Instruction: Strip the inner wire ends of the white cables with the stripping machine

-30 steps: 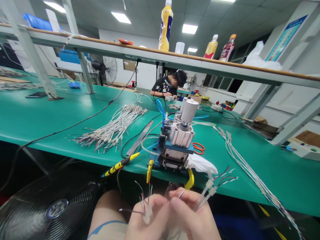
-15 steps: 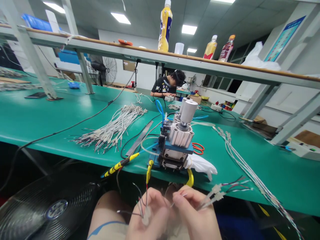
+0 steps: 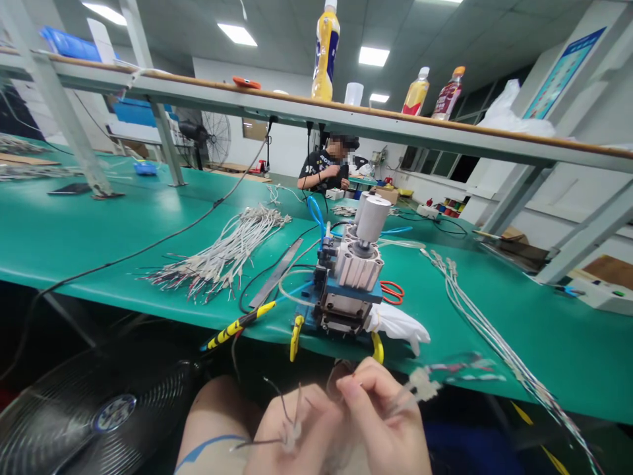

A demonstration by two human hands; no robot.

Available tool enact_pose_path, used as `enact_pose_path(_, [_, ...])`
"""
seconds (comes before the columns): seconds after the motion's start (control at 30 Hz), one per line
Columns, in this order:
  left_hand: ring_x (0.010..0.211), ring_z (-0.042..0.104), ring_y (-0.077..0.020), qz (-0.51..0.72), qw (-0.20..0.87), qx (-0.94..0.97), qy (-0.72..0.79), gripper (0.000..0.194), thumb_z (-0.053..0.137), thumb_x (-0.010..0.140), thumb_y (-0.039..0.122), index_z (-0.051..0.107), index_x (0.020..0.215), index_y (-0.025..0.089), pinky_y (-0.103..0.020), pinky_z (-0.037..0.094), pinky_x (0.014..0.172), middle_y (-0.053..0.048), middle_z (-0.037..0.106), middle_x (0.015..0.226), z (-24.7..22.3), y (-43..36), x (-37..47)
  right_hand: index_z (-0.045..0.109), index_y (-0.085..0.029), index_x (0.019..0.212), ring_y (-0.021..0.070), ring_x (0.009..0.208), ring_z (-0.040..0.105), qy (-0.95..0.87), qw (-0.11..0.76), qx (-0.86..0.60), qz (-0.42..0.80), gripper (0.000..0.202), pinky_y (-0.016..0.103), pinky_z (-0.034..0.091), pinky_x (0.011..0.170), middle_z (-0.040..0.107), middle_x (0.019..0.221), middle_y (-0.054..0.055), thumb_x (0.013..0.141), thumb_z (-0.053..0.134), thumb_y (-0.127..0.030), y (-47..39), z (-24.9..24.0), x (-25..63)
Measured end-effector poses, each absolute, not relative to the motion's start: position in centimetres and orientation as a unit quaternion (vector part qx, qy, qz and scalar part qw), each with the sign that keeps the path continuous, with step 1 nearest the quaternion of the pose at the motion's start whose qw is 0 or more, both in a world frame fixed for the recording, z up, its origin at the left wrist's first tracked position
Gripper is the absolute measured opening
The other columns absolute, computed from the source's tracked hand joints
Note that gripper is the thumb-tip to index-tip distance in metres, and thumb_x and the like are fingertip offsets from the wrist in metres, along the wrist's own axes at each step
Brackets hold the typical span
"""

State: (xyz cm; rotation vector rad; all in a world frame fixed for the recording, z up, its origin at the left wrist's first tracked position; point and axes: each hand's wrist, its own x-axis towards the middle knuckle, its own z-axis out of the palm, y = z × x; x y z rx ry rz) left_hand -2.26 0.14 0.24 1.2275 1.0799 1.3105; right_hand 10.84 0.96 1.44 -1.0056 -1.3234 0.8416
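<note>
Low in the view, my left hand [image 3: 297, 432] is closed around a cable whose pale connector [image 3: 291, 435] and thin dark wires stick out at its left. Beside it, my right hand [image 3: 380, 422] pinches with thumb and forefinger and holds cables; their whitish connectors [image 3: 424, 384] and blurred wire ends reach out to the right. The fingertips of both hands are close together. Just beyond them, at the table's edge, stands a pneumatic press [image 3: 353, 270] with a blue base.
On the green table [image 3: 148, 218] lie a bundle of white cables [image 3: 222, 254], a metal ruler [image 3: 277, 274], orange-handled scissors [image 3: 392, 292] and long cables [image 3: 475, 316]. A floor fan [image 3: 113, 412] is at lower left. A person [image 3: 329, 165] sits opposite, below a shelf with bottles.
My right hand has shifted slightly up, and the wires beyond it are blurred by motion. My left hand has turned a little. The person opposite has raised their head and a hand.
</note>
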Motion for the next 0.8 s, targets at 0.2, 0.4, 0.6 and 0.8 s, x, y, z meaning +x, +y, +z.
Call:
enact_pose_path(0.2, [0.055,0.056,-0.0194,0.559,0.468,0.516,0.449,0.034,0.077,0.075,0.049,0.071,0.057,0.02,-0.026,0.051,0.055,-0.005,0.064,0.058,0.2,0.1,-2.0,0.061,-0.018,0.057,0.0149,0.057,0.048,-0.564,0.566,-0.435,0.415,0.035,0.026,0.035,0.054,0.051,0.061,-0.001,0.088,0.067,-0.034,1.4,1.8,11.3])
enact_pose_path(0.4, [0.054,0.053,-0.0138,0.562,0.573,0.394,0.448,0.041,0.081,0.07,0.055,0.07,0.061,0.017,-0.02,0.05,0.057,-0.001,0.059,0.051,-0.2,0.1,-0.9,0.059,-0.016,0.057,0.0111,0.056,0.044,-0.464,0.563,-0.408,0.55,0.037,0.021,0.038,0.052,0.048,0.061,-0.003,0.077,0.079,-0.039,2.3,2.0,11.2])
enact_pose_path(0.6, [0.055,0.054,-0.0127,0.559,0.576,0.418,0.425,0.042,0.078,0.074,0.054,0.07,0.062,0.015,-0.018,0.047,0.056,-0.001,0.062,0.055,0.2,0.7,-1.2,0.073,-0.019,0.066,0.0099,0.047,0.054,-0.427,0.596,-0.363,0.575,0.019,0.02,0.046,0.046,0.064,0.071,0.001,0.075,0.084,-0.032,1.9,1.9,10.9])
enact_pose_path(0.8, [0.055,0.058,-0.0141,0.559,0.565,0.411,0.446,0.036,0.078,0.075,0.048,0.07,0.061,0.016,-0.02,0.051,0.058,-0.002,0.066,0.057,-0.1,0.8,-1.4,0.078,-0.021,0.07,0.0135,0.048,0.059,-0.41,0.616,-0.376,0.558,0.013,0.021,0.05,0.048,0.065,0.057,0.001,0.072,0.086,-0.031,1.6,1.6,11.0])
